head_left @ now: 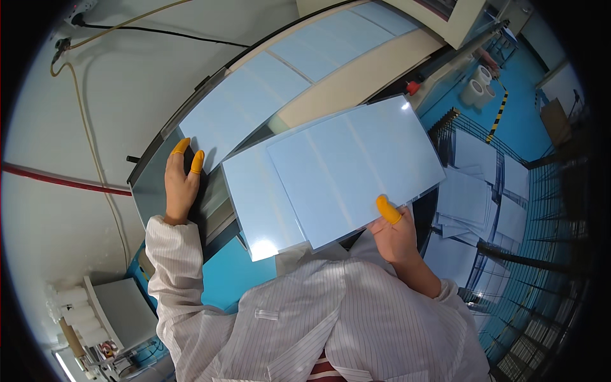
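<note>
My right hand [398,235] grips a small stack of glossy pale blue sheets [356,172], its thumb in a yellow finger cot pressed on the top face and its other fingers hidden underneath. The sheets are fanned, with a lower sheet [254,197] showing at the left. My left hand [181,181], with yellow cots on thumb and finger, is at the near end of the conveyor. Its fingers are apart beside the end of another pale blue sheet [238,102] lying on the belt. Whether the fingertips touch that sheet I cannot tell.
More sheets [328,41] lie in line along the beige conveyor belt [347,92], which leads to a machine [439,22]. A black wire cart [541,210] at the right holds piles of sheets [468,197]. White rolls [474,92] stand on the blue floor. Cables [79,95] run along the left wall.
</note>
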Motion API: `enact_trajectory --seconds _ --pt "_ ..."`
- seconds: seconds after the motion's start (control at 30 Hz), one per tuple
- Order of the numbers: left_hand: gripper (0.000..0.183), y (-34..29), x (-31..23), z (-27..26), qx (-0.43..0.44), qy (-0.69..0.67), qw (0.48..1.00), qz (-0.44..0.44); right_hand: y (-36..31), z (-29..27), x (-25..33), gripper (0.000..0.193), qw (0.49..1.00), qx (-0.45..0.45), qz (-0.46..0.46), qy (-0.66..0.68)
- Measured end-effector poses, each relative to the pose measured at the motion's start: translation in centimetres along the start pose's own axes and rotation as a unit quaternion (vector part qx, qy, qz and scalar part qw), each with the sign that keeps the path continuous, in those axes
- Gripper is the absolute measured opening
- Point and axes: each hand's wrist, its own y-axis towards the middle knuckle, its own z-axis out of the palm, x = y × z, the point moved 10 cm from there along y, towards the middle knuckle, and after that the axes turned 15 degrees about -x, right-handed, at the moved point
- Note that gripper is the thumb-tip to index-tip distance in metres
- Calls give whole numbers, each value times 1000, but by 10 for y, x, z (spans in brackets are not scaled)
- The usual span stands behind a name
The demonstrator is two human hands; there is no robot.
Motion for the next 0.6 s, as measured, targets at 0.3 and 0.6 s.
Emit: enact_trajectory --seconds 0.3,0.6 --pt "34 -10 -38 -4 13 -111 992 52 -3 8 4 25 1000 2 6 11" --pt "24 -69 -90 -6 77 -560 728 -387 -6 21 5 25 999 39 6 -33"
